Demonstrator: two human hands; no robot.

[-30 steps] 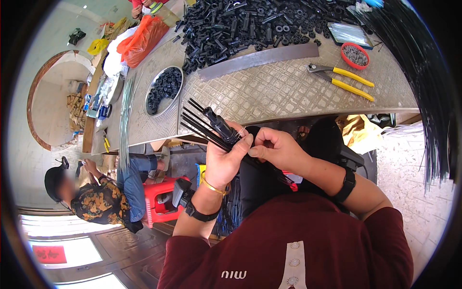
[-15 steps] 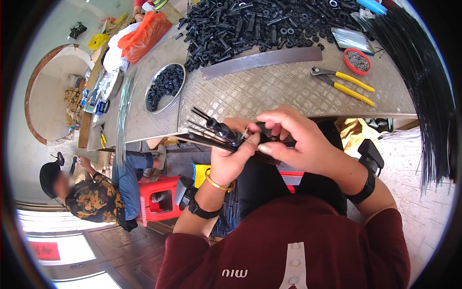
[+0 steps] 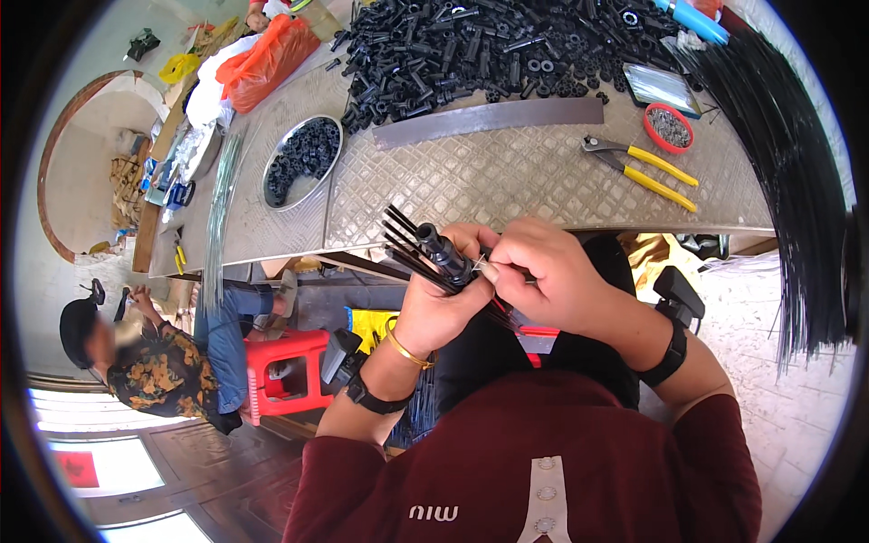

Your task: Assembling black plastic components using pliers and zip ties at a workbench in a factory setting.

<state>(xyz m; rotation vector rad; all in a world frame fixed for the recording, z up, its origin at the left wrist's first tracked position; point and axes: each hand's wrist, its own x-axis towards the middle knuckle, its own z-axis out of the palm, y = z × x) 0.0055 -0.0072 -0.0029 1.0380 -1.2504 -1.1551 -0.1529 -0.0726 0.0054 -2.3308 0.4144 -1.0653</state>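
Observation:
My left hand (image 3: pixel 444 303) is closed around a black tubular plastic part (image 3: pixel 442 251) with a round open end. Several thin black rods (image 3: pixel 405 237) fan out beside it toward the upper left, and more rod ends emerge under my palm. My right hand (image 3: pixel 554 276) meets the left one in front of my lap, its thumb and forefinger pinched at a short thin wire (image 3: pixel 482 262) by the lower end of the tubular part. How the wire sits against the part is hidden by my fingers.
On the table lie a heap of black plastic parts (image 3: pixel 453 54), a flat metal strip (image 3: pixel 489 122), yellow-handled cutters (image 3: pixel 659 176), a red bowl (image 3: pixel 691 143) of small metal bits, a bowl (image 3: pixel 340 145) of black pieces and long black rods (image 3: pixel 797 199). Another person (image 3: pixel 163 366) sits at left.
My right fingers have come in from a loose spread to a pinch at the wire. The tubular part has tilted more upright in my left hand. The view has shifted slightly.

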